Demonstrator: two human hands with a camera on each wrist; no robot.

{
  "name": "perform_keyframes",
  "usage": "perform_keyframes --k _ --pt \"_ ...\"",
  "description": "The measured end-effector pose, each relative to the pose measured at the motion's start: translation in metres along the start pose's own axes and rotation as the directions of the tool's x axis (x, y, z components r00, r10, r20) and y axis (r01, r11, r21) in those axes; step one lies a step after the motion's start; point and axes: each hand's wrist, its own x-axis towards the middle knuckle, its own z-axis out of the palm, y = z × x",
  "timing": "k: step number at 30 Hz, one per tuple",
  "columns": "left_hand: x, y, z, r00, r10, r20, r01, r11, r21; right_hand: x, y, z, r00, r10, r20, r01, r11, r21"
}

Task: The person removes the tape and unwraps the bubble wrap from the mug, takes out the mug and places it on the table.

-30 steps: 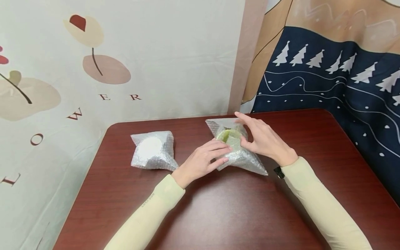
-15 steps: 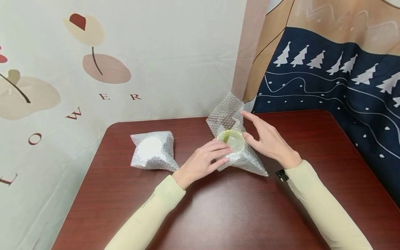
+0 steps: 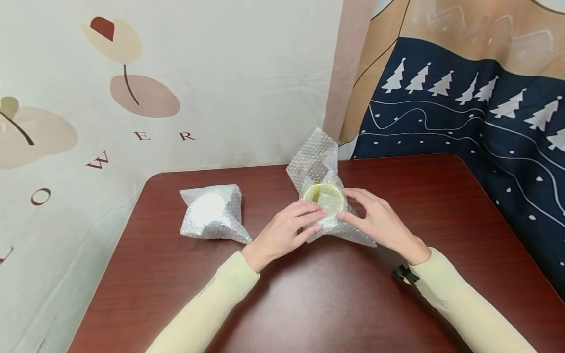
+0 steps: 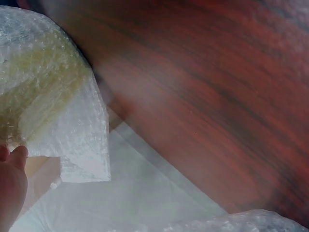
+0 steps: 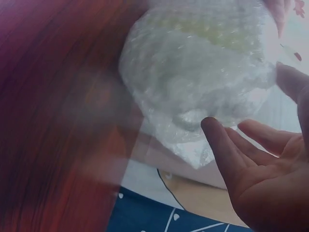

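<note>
A round, light-green vessel (image 3: 324, 194), cup or bowl I cannot tell, sits inside a clear bubble-wrap bag (image 3: 313, 159) at the table's far middle. Its rim faces up, and the bag's mouth flap stands up behind it. My left hand (image 3: 289, 226) holds the wrapped vessel at its near left side, fingers over the rim and thumb below. On the right side, my right hand (image 3: 381, 220) has its thumb and index fingertips at the wrap, fingers spread. In the right wrist view the bubble wrap (image 5: 193, 72) lies close beside those fingertips, greenish inside.
A second bubble-wrapped bundle (image 3: 214, 213), with a bright white round face, lies to the left on the dark red wooden table (image 3: 300, 304). Patterned cloth hangings (image 3: 247, 83) stand right behind the table's far edge.
The bag's flap has risen upright from lying back. My right hand has moved off the flap and down to the vessel's right side. My left hand has stayed in place.
</note>
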Motion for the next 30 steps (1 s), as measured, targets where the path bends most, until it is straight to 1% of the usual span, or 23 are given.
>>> perform_keyframes --k 4,7,11,13,14,17,20,26,28,30 --pt "-0.001 0.001 -0.002 0.998 -0.047 0.029 0.048 0.999 -0.013 0.001 0.000 0.000 1.000 -0.004 0.007 0.004 1.000 0.030" --pt "0.000 0.000 -0.004 0.996 -0.088 0.029 0.090 0.995 -0.044 0.003 0.002 0.000 1.000 -0.013 0.018 0.012 0.999 0.036" --pt "0.002 -0.005 -0.005 0.995 -0.098 0.014 0.098 0.994 -0.053 0.005 0.004 -0.001 0.999 -0.031 0.032 0.030 0.999 0.029" --pt "0.004 -0.007 -0.004 0.994 -0.108 0.022 0.109 0.993 -0.051 0.005 0.005 -0.002 0.999 -0.037 0.037 0.036 0.999 0.022" --pt "0.005 -0.008 -0.003 0.992 -0.124 0.035 0.126 0.991 -0.048 0.005 0.005 -0.003 0.998 -0.039 0.040 0.038 0.999 0.019" --pt "0.007 -0.012 -0.002 0.977 -0.190 0.095 0.195 0.980 -0.044 0.005 0.004 -0.004 0.998 -0.043 0.050 0.042 0.999 0.010" --pt "0.009 -0.017 -0.002 0.958 -0.234 0.164 0.241 0.970 -0.025 0.006 0.003 -0.005 0.997 -0.050 0.061 0.050 0.999 -0.002" --pt "0.015 -0.021 -0.007 0.925 -0.263 0.274 0.270 0.963 0.013 0.008 0.003 -0.006 0.996 -0.060 0.072 0.062 0.998 -0.016" --pt "0.017 -0.021 -0.009 0.913 -0.274 0.304 0.275 0.961 0.041 0.009 0.003 -0.006 0.995 -0.062 0.072 0.063 0.998 -0.014" --pt "0.018 -0.022 -0.010 0.904 -0.281 0.322 0.271 0.959 0.076 0.009 0.004 -0.006 0.995 -0.068 0.072 0.069 0.998 -0.012"
